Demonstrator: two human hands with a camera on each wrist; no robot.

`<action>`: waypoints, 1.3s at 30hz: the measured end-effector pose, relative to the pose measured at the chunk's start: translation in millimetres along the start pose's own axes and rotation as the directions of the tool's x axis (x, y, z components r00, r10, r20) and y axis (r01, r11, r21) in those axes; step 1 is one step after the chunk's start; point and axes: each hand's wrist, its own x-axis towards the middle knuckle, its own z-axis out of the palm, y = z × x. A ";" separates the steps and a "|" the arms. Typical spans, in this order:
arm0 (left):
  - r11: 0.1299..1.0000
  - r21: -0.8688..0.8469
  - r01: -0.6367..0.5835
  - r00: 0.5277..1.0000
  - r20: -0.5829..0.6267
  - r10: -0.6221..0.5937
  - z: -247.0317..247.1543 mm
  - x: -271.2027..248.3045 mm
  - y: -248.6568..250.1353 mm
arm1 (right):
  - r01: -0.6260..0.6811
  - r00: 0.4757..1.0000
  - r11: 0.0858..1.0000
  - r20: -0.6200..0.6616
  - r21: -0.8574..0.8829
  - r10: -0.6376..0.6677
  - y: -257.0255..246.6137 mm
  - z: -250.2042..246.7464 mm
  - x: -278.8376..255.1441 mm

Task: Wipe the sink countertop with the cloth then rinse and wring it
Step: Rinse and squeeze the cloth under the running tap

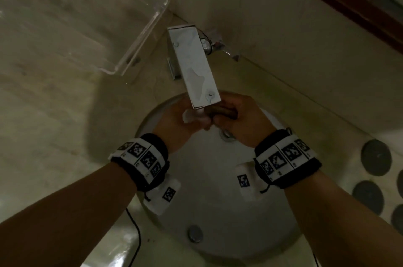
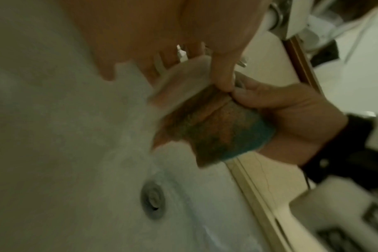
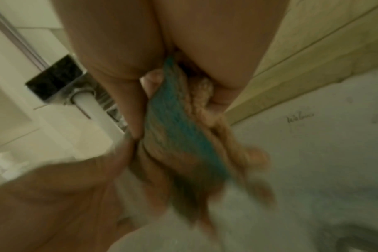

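Note:
An orange-brown cloth (image 1: 222, 111) with a teal patch is bunched up under the flat chrome faucet spout (image 1: 194, 66), over the round white sink (image 1: 218, 190). My left hand (image 1: 185, 118) grips its left end and my right hand (image 1: 237, 118) grips its right end. Water (image 2: 179, 81) runs over the cloth (image 2: 218, 131) where my left thumb (image 2: 222, 71) pinches it against my right hand (image 2: 291, 116). In the right wrist view the cloth (image 3: 179, 129) hangs twisted below my right hand (image 3: 183, 42), and its lower end is blurred.
The drain (image 1: 226, 135) lies just below my hands. A beige stone countertop (image 1: 54, 114) surrounds the sink. A clear acrylic shelf (image 1: 87, 15) juts out at upper left. A metal overflow cap (image 1: 195, 234) sits on the near sink wall. Dark round discs (image 1: 375, 157) lie at right.

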 end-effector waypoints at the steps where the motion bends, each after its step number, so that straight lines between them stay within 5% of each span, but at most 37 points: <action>1: 0.999 0.031 -0.007 1.000 0.020 0.006 -1.4 0.8 1.5 | -0.024 1.000 0.999 0.019 0.023 0.023 -3.6 -2.0 -0.7; 4: 0.984 0.175 -0.034 0.996 -0.071 0.047 -4.5 4.3 0.1 | -0.102 0.994 0.994 -0.039 -0.040 0.100 -4.5 -6.3 0.5; 9: 0.999 0.035 -0.024 0.996 -0.089 0.027 -8.8 8.8 -3.9 | -0.174 0.972 0.976 -0.182 -0.129 0.149 2.8 -10.7 4.1; 12: 0.996 -0.084 0.014 0.998 -0.066 -0.020 -10.5 7.3 -5.7 | -0.164 0.971 0.981 -0.191 -0.100 0.143 6.9 -8.8 6.5; 17: 1.000 0.010 0.022 0.988 -0.150 -0.020 -19.0 7.6 -14.2 | -0.172 0.967 0.984 -0.202 -0.052 0.158 15.7 -6.2 10.2; 26: 0.966 -0.241 0.094 0.977 -0.166 -0.137 -11.6 -1.5 -6.1 | -0.240 0.942 0.971 -0.248 -0.020 0.227 21.7 24.5 15.7; 33: 0.982 0.011 0.187 0.965 -0.187 -0.182 -5.1 -2.2 -2.7 | -0.120 0.980 0.991 -0.153 0.065 0.129 14.2 29.1 6.7; 39: 0.969 0.151 0.197 0.945 -0.293 -0.146 -0.1 -1.2 -0.9 | -0.175 0.932 0.983 -0.312 0.058 0.185 20.4 38.1 10.9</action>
